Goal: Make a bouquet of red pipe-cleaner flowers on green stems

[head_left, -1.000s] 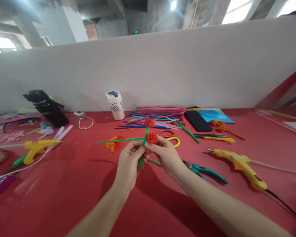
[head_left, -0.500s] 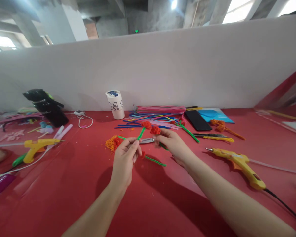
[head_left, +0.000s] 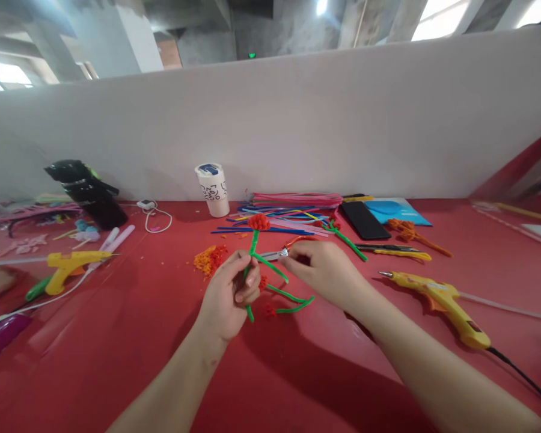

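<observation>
My left hand point(head_left: 232, 288) is closed round the green stem of a pipe-cleaner flower point(head_left: 258, 222); its fuzzy red head stands upright above my fingers, and a green side piece slants down to the right. My right hand point(head_left: 324, 267) is closed at a pair of scissors point(head_left: 273, 255), fingertips at the silver pivot. An orange-red handle loop shows behind the hand; the rest is hidden. Just below lie two more red flowers with green stems, an upper flower point(head_left: 291, 294) partly behind my left fingers and a lower flower point(head_left: 293, 310).
Orange and red clippings point(head_left: 206, 261) lie left of my hands. Behind are loose pipe cleaners point(head_left: 293, 219), a white cup point(head_left: 213, 191) and a black phone point(head_left: 365, 220). Yellow glue guns lie right point(head_left: 437, 300) and left point(head_left: 70, 267). A dark bottle point(head_left: 92, 195) leans back left.
The red flower that was in my right hand now lies on the table below. My right hand has moved onto the scissors. My left hand still holds its flower, now more upright.
</observation>
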The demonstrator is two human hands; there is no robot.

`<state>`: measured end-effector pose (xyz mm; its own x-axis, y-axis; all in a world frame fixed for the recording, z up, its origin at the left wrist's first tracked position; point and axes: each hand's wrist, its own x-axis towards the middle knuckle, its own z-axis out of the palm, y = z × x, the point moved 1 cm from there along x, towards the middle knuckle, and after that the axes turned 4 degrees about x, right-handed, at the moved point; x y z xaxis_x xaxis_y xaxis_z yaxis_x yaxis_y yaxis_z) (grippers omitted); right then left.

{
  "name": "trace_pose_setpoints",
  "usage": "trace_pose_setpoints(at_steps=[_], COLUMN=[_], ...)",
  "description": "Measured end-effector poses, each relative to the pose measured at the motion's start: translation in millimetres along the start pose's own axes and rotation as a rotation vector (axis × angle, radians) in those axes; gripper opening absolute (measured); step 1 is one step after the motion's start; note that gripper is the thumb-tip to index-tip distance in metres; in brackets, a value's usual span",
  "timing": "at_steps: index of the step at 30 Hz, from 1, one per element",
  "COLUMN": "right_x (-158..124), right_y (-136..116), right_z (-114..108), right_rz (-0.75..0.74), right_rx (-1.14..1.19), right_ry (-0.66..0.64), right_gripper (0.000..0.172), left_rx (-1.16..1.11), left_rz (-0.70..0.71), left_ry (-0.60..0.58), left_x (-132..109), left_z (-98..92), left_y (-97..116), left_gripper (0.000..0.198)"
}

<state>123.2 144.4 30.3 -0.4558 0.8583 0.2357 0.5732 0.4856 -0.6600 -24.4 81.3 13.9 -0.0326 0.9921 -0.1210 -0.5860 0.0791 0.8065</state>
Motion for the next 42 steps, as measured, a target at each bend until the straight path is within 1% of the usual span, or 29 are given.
trace_pose_setpoints(at_steps=[1,2,4,7,9,11,13,14,16,18,20,23,25,27,28,29,31,33,35,37,39,41,42], right_x=[0,-1,-2,-5,-6,-6,-4,-3,0,2,2,0,-1,-2,-3,-3,-5,-7,-10,-11,-12,-12,-12], right_y=[-4,-7,-10,-11,-12,-12,-10,-9,-4,0,2,1,-1,-3,-3,-4,-5,-7,-9,-11,-11,-10,-10], right_z=[-2,-3,2,10,10,8,6,6,9,13,18,23,25,26,26,27,28,29,31,32,34,35,36], right_rz=[-0.052,-0.102,-0.149,-0.108,-0.085,-0.073,-0.054,-0.04,0.021,0.101,0.157,0.16,0.152,0.164,0.177,0.191,0.216,0.241,0.255,0.26,0.26,0.249,0.235], right_rx=[0.074,0.158,0.311,0.407,0.393,0.401,0.491,0.576,0.775,0.924,0.985,1.028,1.054,1.062,1.065,1.071,1.087,1.093,1.095,1.121,1.169,1.229,1.257], right_ry=[0.042,0.052,-0.003,-0.119,-0.137,-0.146,-0.158,-0.154,-0.133,-0.097,-0.059,-0.043,-0.051,-0.026,0.005,0.043,0.107,0.143,0.143,0.127,0.108,0.096,0.09], right_gripper=[0.021,0.017,0.012,0.012,0.013,0.015,0.018,0.017,0.012,0.014,0.017,0.017,0.014,0.015,0.016,0.017,0.02,0.022,0.022,0.02,0.018,0.016,0.016], left_rx=[0.008,0.024,0.092,0.288,0.403,0.445,0.427,0.413,0.402,0.422,0.473,0.587,0.643,0.691,0.736,0.809,1.029,1.267,1.441,1.537,1.572,1.52,1.452], left_rz=[0.0,0.011,0.066,0.213,0.3,0.337,0.317,0.285,0.197,0.137,0.164,0.253,0.259,0.262,0.292,0.354,0.546,0.76,0.903,0.974,0.983,0.954,0.917], left_ry=[0.002,0.005,0.019,0.099,0.146,0.153,0.152,0.151,0.138,0.116,0.113,0.141,0.151,0.144,0.139,0.139,0.157,0.19,0.202,0.196,0.183,0.181,0.182], left_x=[0,0,1,3,4,4,4,4,4,3,2,0,-2,-2,-2,-3,-4,-6,-8,-10,-12,-13,-13], left_z=[0.4,0.6,0.1,-2.8,-4.6,-5.0,-4.2,-3.5,-2.0,-0.6,0.3,0.7,0.8,0.9,1.1,1.4,2.2,2.4,1.5,-0.1,-1.5,-1.3,-0.7], left_y=[0,-1,-3,-5,-6,-6,-6,-6,-8,-10,-12,-13,-14,-15,-15,-16,-17,-19,-19,-19,-19,-17,-16], left_gripper=[0.016,0.016,0.017,0.014,0.01,0.011,0.012,0.013,0.013,0.013,0.012,0.011,0.011,0.011,0.01,0.008,0.008,0.015,0.015,0.011,0.01,0.011,0.01])
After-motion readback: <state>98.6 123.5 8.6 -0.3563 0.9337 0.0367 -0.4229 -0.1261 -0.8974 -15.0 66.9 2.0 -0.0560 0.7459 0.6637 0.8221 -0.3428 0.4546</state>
